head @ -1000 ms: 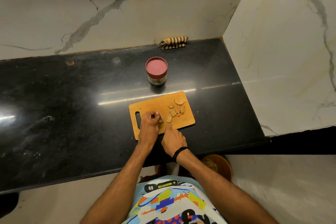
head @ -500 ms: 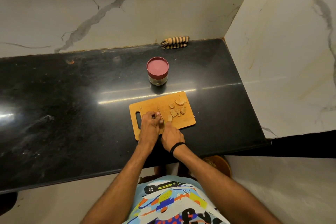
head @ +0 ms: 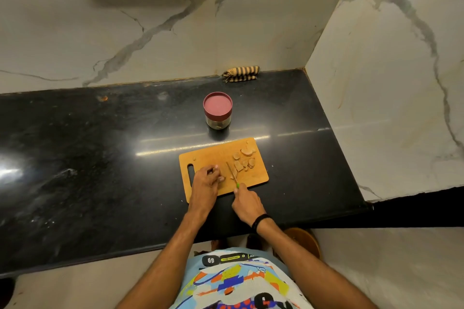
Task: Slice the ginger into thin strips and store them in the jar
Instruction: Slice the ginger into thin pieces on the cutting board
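**Knife over the board, ginger half cut**

Clamps the right grip (head: 247, 204) round the green handle of the knife (head: 231, 172), blade angled across the cutting board (head: 208, 155). Curls the left grip (head: 204, 183), fingertips down on the board just left of the blade; cannot tell whether anything lies under them. Has the ginger slices (head: 242, 160) scattered on the board's right half, beside the blade. Has the jar (head: 217, 110), red lid on, upright on the black table (head: 100, 158) behind the board, apart from it.

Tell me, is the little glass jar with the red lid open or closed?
Closed. The round dark-red lid sits flat over the mouth of the small glass jar standing upright on the black stone counter.
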